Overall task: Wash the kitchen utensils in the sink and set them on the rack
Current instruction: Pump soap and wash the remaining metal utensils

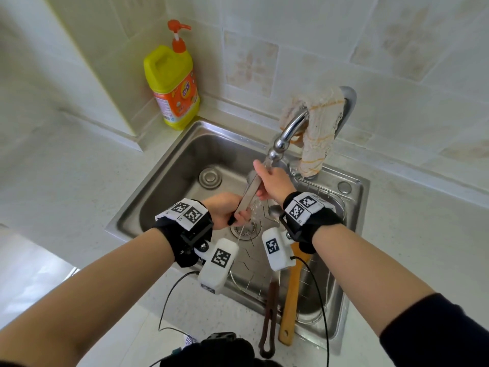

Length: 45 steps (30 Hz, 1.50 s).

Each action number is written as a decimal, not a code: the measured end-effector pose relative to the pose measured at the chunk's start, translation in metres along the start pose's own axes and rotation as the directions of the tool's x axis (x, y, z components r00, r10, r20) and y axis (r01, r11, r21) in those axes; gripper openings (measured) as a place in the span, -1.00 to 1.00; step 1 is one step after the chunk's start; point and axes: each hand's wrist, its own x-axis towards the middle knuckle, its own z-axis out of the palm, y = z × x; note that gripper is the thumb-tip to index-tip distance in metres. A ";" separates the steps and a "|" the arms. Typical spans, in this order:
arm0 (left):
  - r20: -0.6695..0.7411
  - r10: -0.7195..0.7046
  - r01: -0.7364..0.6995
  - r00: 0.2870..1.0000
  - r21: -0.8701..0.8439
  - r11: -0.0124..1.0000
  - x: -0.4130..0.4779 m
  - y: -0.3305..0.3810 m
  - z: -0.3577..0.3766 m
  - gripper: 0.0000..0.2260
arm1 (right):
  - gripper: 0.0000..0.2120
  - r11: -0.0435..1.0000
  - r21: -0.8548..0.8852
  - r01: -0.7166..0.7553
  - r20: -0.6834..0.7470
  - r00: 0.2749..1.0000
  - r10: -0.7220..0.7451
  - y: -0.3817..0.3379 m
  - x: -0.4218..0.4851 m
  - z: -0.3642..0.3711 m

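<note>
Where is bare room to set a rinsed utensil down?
Bare counter lies left of the sink, before the detergent bottle, and right of it. Crowded: the rack holds a wooden spatula and dark-handled utensil; left hand and right hand hold the knife under the faucet.

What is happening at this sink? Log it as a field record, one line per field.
left hand: grips the dark lower end of the metal utensil
right hand: holds the utensil's upper part under the faucet
water: running over the utensil into the sink
rack: wire rack in the sink's right side, holding a wooden spatula and a dark-handled utensil
faucet extra: cloth draped over it
counter corner: yellow soap bottle
</note>
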 end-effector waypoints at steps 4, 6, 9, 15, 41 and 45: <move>-0.044 0.022 -0.019 0.999 0.058 0.998 -0.001 0.002 -0.006 -0.74 | -0.72 0.998 -0.032 0.050 0.078 0.996 -0.048 0.005 -0.005 0.020; -0.056 0.038 -0.033 0.998 0.087 0.996 -0.003 0.002 -0.006 -0.73 | -0.75 0.985 -0.122 0.123 0.110 0.988 -0.110 0.011 -0.008 0.030; -0.013 -0.045 0.046 0.999 0.057 0.997 -0.006 0.000 -0.002 -0.72 | -0.68 0.996 -0.088 0.031 -0.097 0.994 -0.039 0.008 0.003 0.011; -0.094 -0.048 0.055 0.994 0.074 0.996 0.000 0.001 0.003 -0.71 | -0.69 0.997 -0.077 0.028 -0.004 1.000 -0.028 0.021 -0.009 0.021; -0.003 0.286 -0.092 0.958 0.944 0.317 0.012 0.020 0.027 -0.75 | -0.66 0.947 0.174 -0.271 0.068 0.962 0.263 0.020 -0.004 -0.013; 0.031 0.322 -0.089 0.946 0.982 0.167 0.029 0.037 0.034 -0.71 | -0.71 0.829 -0.540 -0.143 -0.302 0.953 -0.032 0.019 -0.002 -0.037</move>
